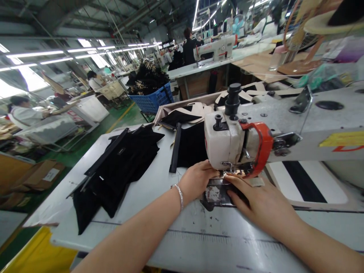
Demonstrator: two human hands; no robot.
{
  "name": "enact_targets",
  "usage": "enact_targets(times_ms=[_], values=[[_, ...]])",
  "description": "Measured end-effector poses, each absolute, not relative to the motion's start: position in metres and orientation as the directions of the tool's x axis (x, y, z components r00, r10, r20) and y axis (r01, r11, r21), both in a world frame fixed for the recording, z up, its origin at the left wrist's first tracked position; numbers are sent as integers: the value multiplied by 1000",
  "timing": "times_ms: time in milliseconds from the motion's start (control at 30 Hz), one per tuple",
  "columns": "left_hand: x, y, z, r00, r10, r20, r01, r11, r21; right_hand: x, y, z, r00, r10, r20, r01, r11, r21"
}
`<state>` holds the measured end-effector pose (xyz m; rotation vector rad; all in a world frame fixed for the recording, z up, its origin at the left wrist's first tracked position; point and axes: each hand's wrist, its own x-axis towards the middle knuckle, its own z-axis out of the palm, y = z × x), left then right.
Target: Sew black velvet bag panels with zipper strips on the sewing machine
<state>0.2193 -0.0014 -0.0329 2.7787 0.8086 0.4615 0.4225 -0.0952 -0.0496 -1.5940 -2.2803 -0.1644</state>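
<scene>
The head of a white sewing machine (223, 142) with an orange guard (263, 148) stands over the worktable. My left hand (197, 179) lies at the left of its needle area, fingers together and tips hidden under the head. On the right side, my right hand (256, 195) has its fingers bent over the machine bed, index fingertip near the presser foot. A small pale piece shows at the fingertips; what each hand grips is too hidden to tell. A black fabric panel with a dark zipper strip (175, 148) lies just beyond my left hand.
Stacked black fabric pieces (122, 159) cover the table's left part. Behind the machine lie beige-and-black pieces (190, 112). A blue crate (153, 100) stands past the table. A beige panel with a black stripe (305, 182) is at right. Other people sit at far tables.
</scene>
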Motion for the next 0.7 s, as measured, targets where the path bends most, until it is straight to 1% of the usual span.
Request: enact_targets(times_ms=[100, 200, 333, 433, 567, 633, 700], values=[[220, -1, -32, 795, 571, 204, 511, -812, 281, 423, -95, -53, -293, 888, 355, 929, 352, -113], [220, -2, -33, 787, 581, 209, 517, -805, 290, 425, -97, -59, -300, 873, 385, 926, 363, -101], [220, -2, -44, 813, 544, 206, 466, -821, 329, 426, -98, -69, -345, 839, 420, 916, 399, -46], [220, 0, -53, 822, 533, 203, 440, -819, 370, 428, -95, -77, -387, 792, 473, 898, 440, -4], [216, -7, -43, 774, 582, 251, 442, -779, 444, 434, -90, -84, -410, 732, 543, 880, 474, 26], [207, -14, -31, 744, 613, 267, 474, -765, 435, 439, -86, -88, -425, 709, 563, 873, 485, 48], [194, -18, -24, 702, 672, 233, 565, -726, 392, 445, -80, -95, -430, 689, 584, 872, 485, 70]])
